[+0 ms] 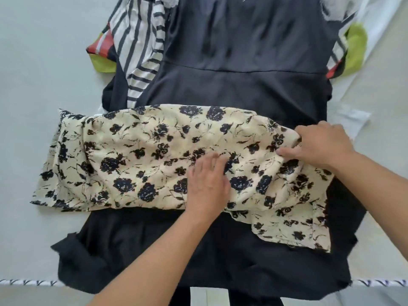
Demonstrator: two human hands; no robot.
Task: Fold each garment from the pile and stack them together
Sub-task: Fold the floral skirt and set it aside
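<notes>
Currently the floral garment (141, 160) lies across the middle of the table (33, 85), a wide band from 9 to 3 o'clock, on top of a black dress (242, 62) spread from 12 to 6. It looks partly folded: long edges doubled, a loose flap hanging out at 4 o'clock.

Left hand (207, 182) is at centre, palm down, fingers straight and apart, pressing the floral cloth flat. No grip there, just hold-down. Right hand (322, 144) at 3 o'clock has fingers curled, pinching the right end of the floral cloth and bunching it. Grip clamped on the fabric edge.

My read: next is a crosswise fold, right end toward 9.

Risks:
- Floral cloth sits on the dress, not on bare table. A pull could drag or wrinkle the dress underneath, or pick up both layers.
- The 4 o'clock flap isn't tucked; folding over it likely leaves a lopsided packet.
- Fabric looks thin and slippery; if the left hand lifts early, the doubled edges may slide apart.

Outward: striped cloth (136, 51) at 11 o'clock, red and lime pieces (103, 54) beside it at 10, more lime (355, 49) at 2. Dress hem hangs over the near table edge at 6. No finished stack in view.
</notes>
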